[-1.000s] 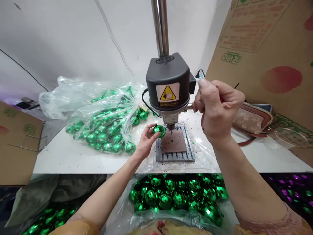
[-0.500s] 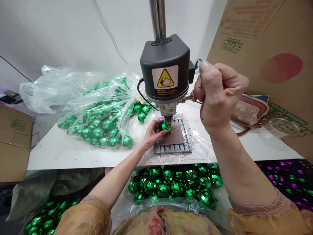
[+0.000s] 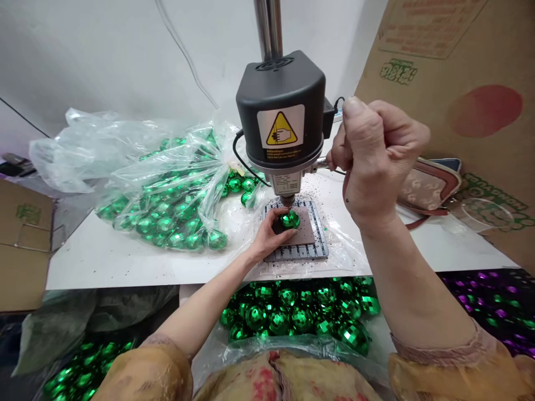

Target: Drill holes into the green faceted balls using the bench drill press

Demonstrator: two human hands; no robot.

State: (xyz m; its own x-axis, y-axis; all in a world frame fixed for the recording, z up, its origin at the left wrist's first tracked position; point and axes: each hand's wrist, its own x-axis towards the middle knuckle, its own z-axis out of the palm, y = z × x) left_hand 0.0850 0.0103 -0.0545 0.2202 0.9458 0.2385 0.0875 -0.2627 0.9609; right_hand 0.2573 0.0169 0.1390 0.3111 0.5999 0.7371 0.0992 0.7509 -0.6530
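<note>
Near the middle of the table's front edge (image 3: pixel 137 273), the left hand (image 3: pixel 270 234) pinches a shiny green ball (image 3: pixel 290 220) between thumb and fingers, partly curled around it, right below the chuck of the black drill press (image 3: pixel 281 111) and over the brown pad (image 3: pixel 304 228) on the slotted base. Over to the right of the machine, the right hand (image 3: pixel 374 159) is closed in a fist around the drill's lever, while a clear bag of green balls (image 3: pixel 167 206) slumps toward the table's left end.
</note>
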